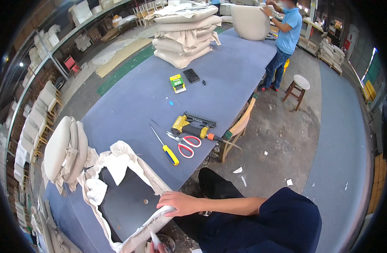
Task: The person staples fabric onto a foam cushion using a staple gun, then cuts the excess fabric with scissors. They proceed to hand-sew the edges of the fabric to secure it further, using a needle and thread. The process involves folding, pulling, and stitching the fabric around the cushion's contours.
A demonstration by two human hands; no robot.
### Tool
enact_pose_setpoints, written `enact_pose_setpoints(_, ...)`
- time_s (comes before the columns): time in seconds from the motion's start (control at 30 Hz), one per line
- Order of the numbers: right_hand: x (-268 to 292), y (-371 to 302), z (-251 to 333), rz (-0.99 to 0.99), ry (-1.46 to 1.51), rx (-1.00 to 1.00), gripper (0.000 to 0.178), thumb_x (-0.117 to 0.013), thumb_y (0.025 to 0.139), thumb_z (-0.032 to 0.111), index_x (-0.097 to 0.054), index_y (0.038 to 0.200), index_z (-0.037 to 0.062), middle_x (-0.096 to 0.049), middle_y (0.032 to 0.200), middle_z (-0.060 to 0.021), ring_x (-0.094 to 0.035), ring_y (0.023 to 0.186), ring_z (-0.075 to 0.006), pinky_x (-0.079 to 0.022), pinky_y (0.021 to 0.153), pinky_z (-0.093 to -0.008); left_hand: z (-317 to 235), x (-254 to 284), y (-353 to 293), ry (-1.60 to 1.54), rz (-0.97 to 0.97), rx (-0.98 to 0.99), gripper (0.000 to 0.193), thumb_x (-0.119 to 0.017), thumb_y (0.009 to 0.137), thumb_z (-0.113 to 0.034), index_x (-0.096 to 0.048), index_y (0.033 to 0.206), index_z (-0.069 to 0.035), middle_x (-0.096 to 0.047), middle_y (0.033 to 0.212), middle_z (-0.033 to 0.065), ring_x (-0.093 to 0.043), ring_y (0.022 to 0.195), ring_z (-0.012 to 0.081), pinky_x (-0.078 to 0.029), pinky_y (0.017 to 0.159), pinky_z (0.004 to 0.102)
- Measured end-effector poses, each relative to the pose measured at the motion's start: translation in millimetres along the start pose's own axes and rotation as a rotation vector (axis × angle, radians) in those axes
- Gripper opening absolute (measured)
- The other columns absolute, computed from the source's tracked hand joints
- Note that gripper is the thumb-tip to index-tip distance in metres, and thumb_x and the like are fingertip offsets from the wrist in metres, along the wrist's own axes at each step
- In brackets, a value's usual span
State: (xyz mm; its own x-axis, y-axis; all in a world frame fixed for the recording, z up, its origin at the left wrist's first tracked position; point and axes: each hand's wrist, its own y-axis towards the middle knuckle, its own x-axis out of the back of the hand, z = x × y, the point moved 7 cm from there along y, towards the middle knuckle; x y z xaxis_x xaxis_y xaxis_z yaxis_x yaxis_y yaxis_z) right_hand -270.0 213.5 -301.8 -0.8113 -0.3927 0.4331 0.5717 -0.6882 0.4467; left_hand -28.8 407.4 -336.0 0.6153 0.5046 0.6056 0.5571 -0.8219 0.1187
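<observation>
An upholstered seat cushion (127,211) lies underside up at the table's near left corner. Its dark board is showing, beige fabric is folded up round the rim, and white wadding (96,191) pokes out. My right hand (178,203) is curled over the near right corner of the rim, gripping fabric and edge. Low in the view, my left hand (159,248) is partly cut off and blurred, its fingers round a whitish pointed piece of cloth (154,238). Beyond the cushion lie a yellow-and-blue screwdriver (170,155), red-handled scissors (185,143) and a yellow-and-black staple gun (193,125).
Beige cushions (65,152) lean at the table's left edge, and a tall stack (185,40) stands farther back. A small box (177,83) and a phone (191,76) lie mid-table. A co-worker (289,31) handles a padded chair back; a stool (296,90) stands right.
</observation>
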Motion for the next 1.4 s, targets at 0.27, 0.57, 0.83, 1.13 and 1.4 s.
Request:
enact_pose_setpoints(0.27,13.7,-35.0,-7.6,-0.044,-0.128,-0.163,0.072,-0.078,0.085,0.032,-0.048,0.146,0.0079,-0.043,0.147,-0.0187,-0.043,0.135,-0.0383,-0.037,0.113,-0.0465,107.8,128.2,1.7,0.449,-0.571,-0.268,0.037,-0.073,0.094,-0.02,-0.066,0.115,0.011,-0.069,0.11,0.0291,-0.065,0.095,0.0403,-0.052,0.086,0.0502)
enact_pose_setpoints(0.57,-12.8,-59.9,-45.3,0.003,0.05,-0.535,0.084,-0.072,0.092,0.046,-0.038,0.151,-0.0019,-0.06,0.129,-0.0298,-0.056,0.124,-0.0435,-0.044,0.105,-0.0456,258.4,118.5,204.6,-0.381,-0.077,0.286,0.064,-0.064,0.101,-0.043,-0.055,0.131,0.013,-0.059,0.125,0.0192,-0.058,0.106,0.0211,-0.049,0.093,0.036)
enact_pose_setpoints(0.83,53.6,-51.8,-66.2,0.014,0.065,-0.48,0.059,-0.07,0.094,0.036,-0.054,0.14,0.0033,-0.07,0.106,-0.0254,-0.07,0.097,-0.0397,-0.054,0.085,-0.0458,110.8,96.4,98.4,0.126,-0.185,0.287,0.046,-0.062,0.102,-0.033,-0.066,0.092,0.011,-0.065,0.083,0.0156,-0.059,0.08,0.0257,-0.048,0.075,0.044)
enact_pose_setpoints(1.13,88.5,-71.1,-93.7,-0.207,0.02,-0.403,0.053,-0.082,0.083,0.024,-0.066,0.126,-0.0018,-0.069,0.125,-0.0195,-0.066,0.114,-0.0316,-0.049,0.101,-0.038,-102.6,-26.0,66.5,0.275,-0.154,-0.267,0.041,-0.066,0.093,-0.001,-0.058,0.133,0.002,-0.062,0.128,0.0184,-0.058,0.122,0.0343,-0.042,0.107,0.0432)
enact_pose_setpoints(1.4,97.1,-77.6,-89.8,-0.418,0.155,-0.405,0.039,-0.084,0.076,0.01,-0.073,0.113,0.0013,-0.074,0.112,-0.0146,-0.07,0.104,-0.0265,-0.054,0.091,-0.0346,-239.5,-213.0,64.4,0.205,0.715,-0.966,0.05,-0.08,0.08,-0.007,-0.066,0.128,-0.006,-0.064,0.124,0.0128,-0.061,0.113,0.035,-0.05,0.094,0.0426)
